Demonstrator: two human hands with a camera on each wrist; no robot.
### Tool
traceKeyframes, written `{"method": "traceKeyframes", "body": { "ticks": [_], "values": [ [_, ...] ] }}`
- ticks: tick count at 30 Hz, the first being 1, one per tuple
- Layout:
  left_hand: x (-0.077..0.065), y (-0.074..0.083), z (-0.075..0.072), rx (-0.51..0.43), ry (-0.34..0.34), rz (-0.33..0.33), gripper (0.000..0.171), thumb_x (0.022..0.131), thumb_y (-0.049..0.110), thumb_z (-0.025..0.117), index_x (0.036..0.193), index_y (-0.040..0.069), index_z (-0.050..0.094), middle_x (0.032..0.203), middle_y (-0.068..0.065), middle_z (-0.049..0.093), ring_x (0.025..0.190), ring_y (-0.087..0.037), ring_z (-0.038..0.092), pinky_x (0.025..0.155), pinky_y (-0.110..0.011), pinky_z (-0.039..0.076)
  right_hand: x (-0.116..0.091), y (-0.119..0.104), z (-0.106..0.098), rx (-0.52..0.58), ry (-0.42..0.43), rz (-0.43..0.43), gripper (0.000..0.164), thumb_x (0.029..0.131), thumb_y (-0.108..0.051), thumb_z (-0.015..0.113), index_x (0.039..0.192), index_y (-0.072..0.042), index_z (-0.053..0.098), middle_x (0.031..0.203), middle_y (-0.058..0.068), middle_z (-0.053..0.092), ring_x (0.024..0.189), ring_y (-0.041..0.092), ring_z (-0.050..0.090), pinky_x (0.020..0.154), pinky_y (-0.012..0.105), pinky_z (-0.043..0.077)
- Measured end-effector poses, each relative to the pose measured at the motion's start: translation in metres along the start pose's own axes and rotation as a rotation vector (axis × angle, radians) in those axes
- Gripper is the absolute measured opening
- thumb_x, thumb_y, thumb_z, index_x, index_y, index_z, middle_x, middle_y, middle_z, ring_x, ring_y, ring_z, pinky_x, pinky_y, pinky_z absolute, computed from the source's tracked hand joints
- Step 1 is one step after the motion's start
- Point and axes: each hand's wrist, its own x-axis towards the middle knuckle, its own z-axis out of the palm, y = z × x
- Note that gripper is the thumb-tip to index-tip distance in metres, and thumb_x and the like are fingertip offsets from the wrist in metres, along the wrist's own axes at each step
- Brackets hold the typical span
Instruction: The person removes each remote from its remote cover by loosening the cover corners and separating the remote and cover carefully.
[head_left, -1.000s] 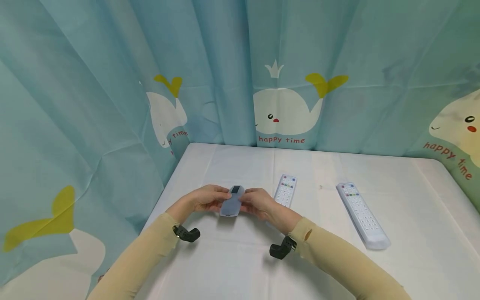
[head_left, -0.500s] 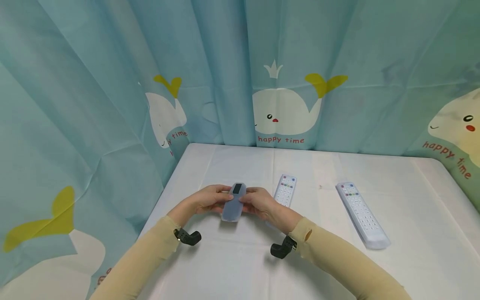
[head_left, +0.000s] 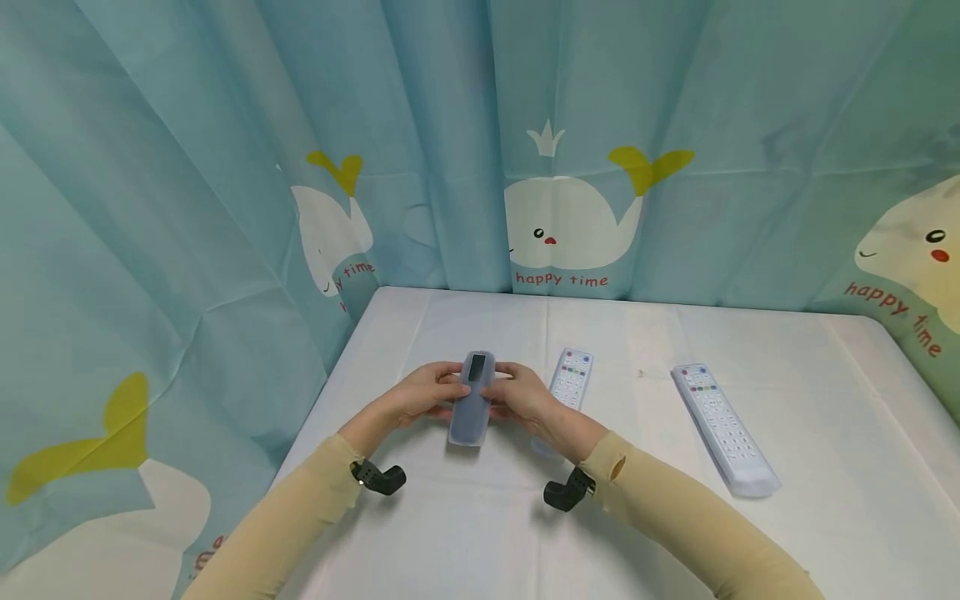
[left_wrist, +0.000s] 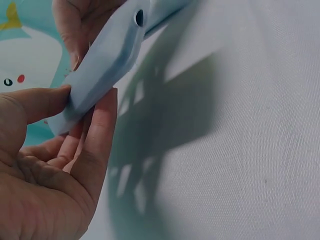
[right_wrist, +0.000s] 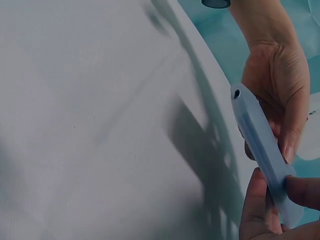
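Both hands hold a remote control [head_left: 470, 412] with a dark display near its far end, inside a translucent bluish sleeve, above the table. My left hand [head_left: 422, 392] pinches its left side, thumb on top and fingers underneath. From the other side, my right hand [head_left: 531, 402] grips it the same way. A small round hole shows at the near end of the sleeve [left_wrist: 107, 57] in the left wrist view. Beyond my right hand lies a white remote [head_left: 572, 379] with many buttons, partly hidden by that hand.
A longer white remote [head_left: 726, 429] in a clear sleeve lies at the right of the white-covered table [head_left: 622, 533]. Blue curtains [head_left: 442, 142] with whale prints hang along the back and left edges. Each wrist carries a black camera mount [head_left: 378, 477].
The held remote has moved slightly away and right, and has tilted so that more of its length and display faces the head camera. Both hands shifted with it. The other remotes stayed put.
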Motion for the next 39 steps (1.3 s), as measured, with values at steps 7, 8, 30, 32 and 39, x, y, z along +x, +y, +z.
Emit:
{"method": "traceKeyframes", "body": {
  "ticks": [7, 8, 30, 32, 39],
  "values": [
    [0.0014, 0.0009, 0.0017, 0.024, 0.052, 0.038, 0.065, 0.098, 0.016, 0.07, 0.154, 0.004, 0.038, 0.129, -0.016, 0.061, 0.105, -0.024, 0.065, 0.079, -0.039, 0.059, 0.0009, -0.0025, 0.0011, -0.04, 0.004, -0.061, 0.066, 0.093, 0.005, 0.066, 0.153, 0.002, 0.038, 0.117, 0.021, 0.063, 0.092, 0.025, 0.07, 0.08, 0.039, 0.06],
    [0.0016, 0.0008, 0.0017, 0.028, 0.056, 0.041, 0.065, 0.098, 0.015, 0.07, 0.154, 0.005, 0.038, 0.129, -0.016, 0.061, 0.105, -0.024, 0.065, 0.08, -0.039, 0.059, 0.0011, -0.0026, 0.0013, -0.045, 0.004, -0.071, 0.066, 0.093, 0.006, 0.066, 0.153, 0.002, 0.038, 0.116, 0.021, 0.062, 0.091, 0.025, 0.071, 0.08, 0.04, 0.06],
    [0.0042, -0.0015, -0.0023, 0.055, 0.1, 0.183, 0.059, 0.099, 0.017, 0.07, 0.148, 0.006, 0.04, 0.13, -0.018, 0.056, 0.105, -0.025, 0.066, 0.084, -0.044, 0.059, 0.0061, -0.004, 0.0026, -0.166, 0.042, -0.242, 0.05, 0.094, 0.003, 0.067, 0.141, 0.005, 0.051, 0.111, 0.019, 0.062, 0.095, 0.026, 0.065, 0.084, 0.048, 0.059],
    [0.004, -0.0008, -0.0019, 0.058, 0.105, 0.185, 0.06, 0.099, 0.016, 0.07, 0.149, 0.006, 0.039, 0.13, -0.017, 0.056, 0.106, -0.025, 0.066, 0.085, -0.044, 0.058, 0.0062, -0.0048, 0.0024, -0.177, 0.042, -0.25, 0.049, 0.094, 0.003, 0.067, 0.141, 0.005, 0.051, 0.112, 0.02, 0.062, 0.096, 0.026, 0.064, 0.084, 0.048, 0.059],
    [0.0035, 0.0019, -0.0011, 0.055, 0.111, 0.201, 0.059, 0.099, 0.014, 0.07, 0.148, 0.006, 0.039, 0.131, -0.017, 0.056, 0.108, -0.025, 0.065, 0.085, -0.043, 0.058, 0.0034, -0.0097, 0.0028, -0.2, 0.046, -0.257, 0.048, 0.094, 0.003, 0.067, 0.139, 0.003, 0.052, 0.11, 0.018, 0.062, 0.095, 0.024, 0.063, 0.084, 0.046, 0.06]
  ]
}}
